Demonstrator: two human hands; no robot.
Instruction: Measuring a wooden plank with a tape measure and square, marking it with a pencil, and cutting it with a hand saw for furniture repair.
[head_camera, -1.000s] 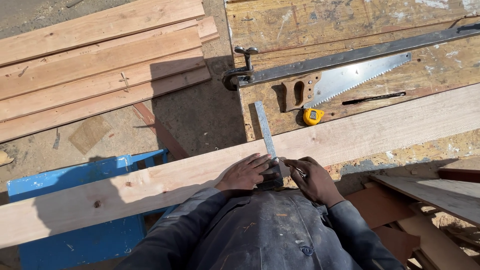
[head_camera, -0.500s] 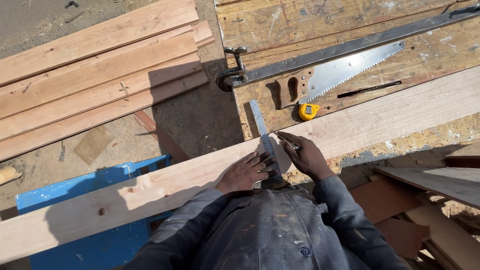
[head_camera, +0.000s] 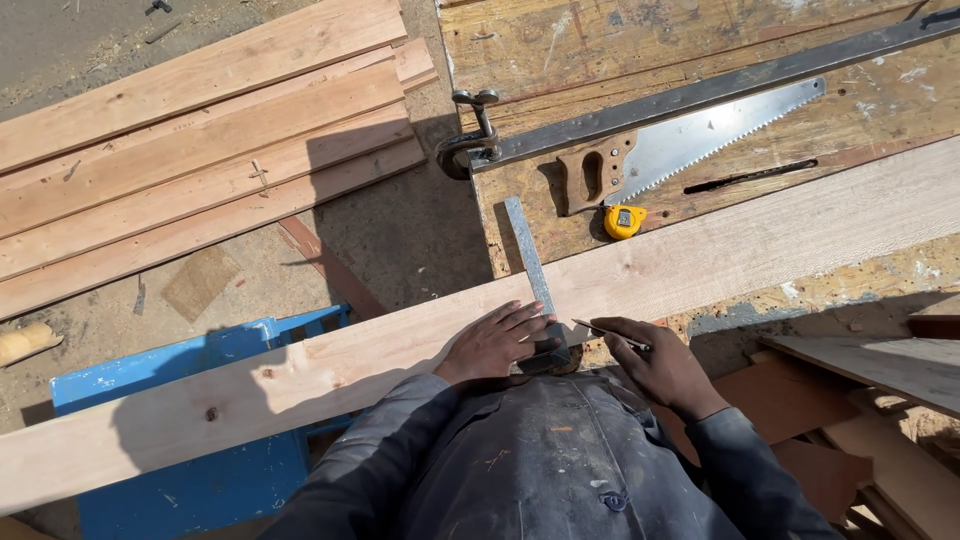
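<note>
Long pale wooden plank (head_camera: 700, 265) lies diagonally across the worn wooden desk (head_camera: 700, 40), its left end over a blue stand (head_camera: 200, 350). Left hand (head_camera: 495, 343), fingers spread flat, presses a metal try square (head_camera: 530, 265) onto the plank. Right hand (head_camera: 655, 362), fingers pinching a thin pencil (head_camera: 610, 336), sits at the plank's near edge, right of the square. Far on the desk: handsaw (head_camera: 680, 145), yellow tape measure (head_camera: 624, 220).

Right hand (head_camera: 662, 362) now sits lower, at 3 o'clock of the square (head_camera: 533, 275), off its blade. Left hand (head_camera: 497, 342) fingers spread flatter.
</note>
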